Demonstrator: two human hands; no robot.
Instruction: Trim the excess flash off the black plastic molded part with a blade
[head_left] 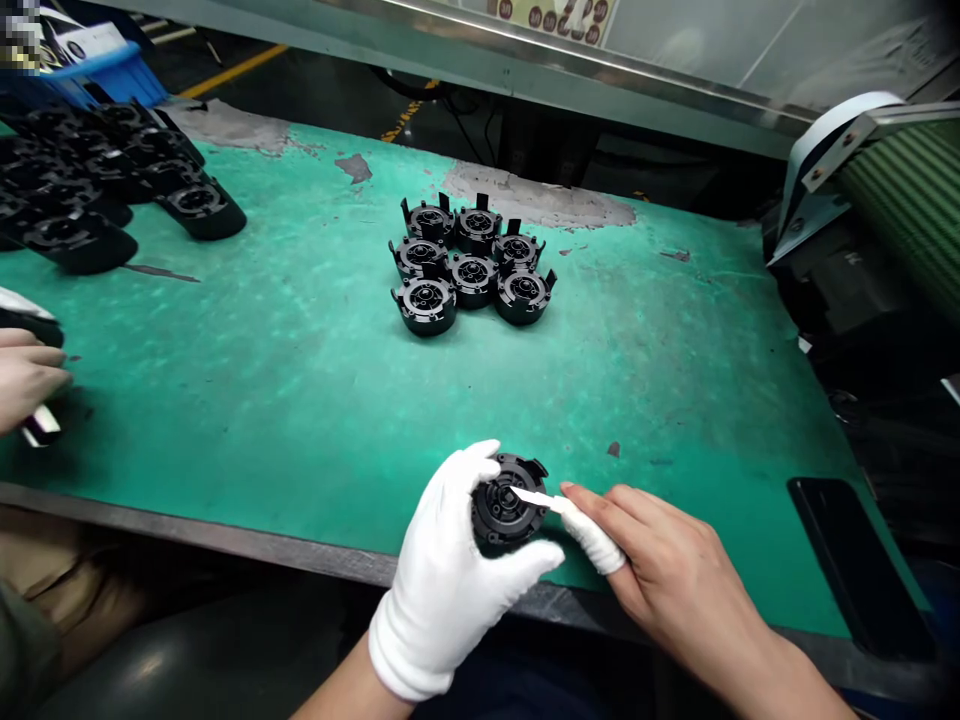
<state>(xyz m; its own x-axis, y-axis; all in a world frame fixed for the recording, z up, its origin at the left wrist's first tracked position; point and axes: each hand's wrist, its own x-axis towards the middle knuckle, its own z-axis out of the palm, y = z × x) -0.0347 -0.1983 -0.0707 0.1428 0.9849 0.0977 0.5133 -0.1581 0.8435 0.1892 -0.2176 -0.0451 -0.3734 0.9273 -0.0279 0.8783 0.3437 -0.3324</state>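
Note:
My left hand [454, 565], in a white glove, is closed around the rim of a round black plastic part [506, 512] near the table's front edge. That part has raised rings, small posts and an upright tab. My bare right hand [667, 560], with a white wrap on its thumb, grips a small pointed knife blade [534, 497]. The blade's tip lies over the middle of the black part; whether it touches cannot be told. Its handle is hidden in my fingers. Farther back stands a cluster of several similar round black parts [472, 280], tabs pointing up.
Several taller black housings [199, 205] stand at the left, near a blue bin [105, 75]. A co-worker's hand [26, 375] holds something at the left edge. A dark phone-like slab [855, 565] lies at right, below a green ribbed belt [907, 190]. The green tabletop [300, 380] has peeled patches.

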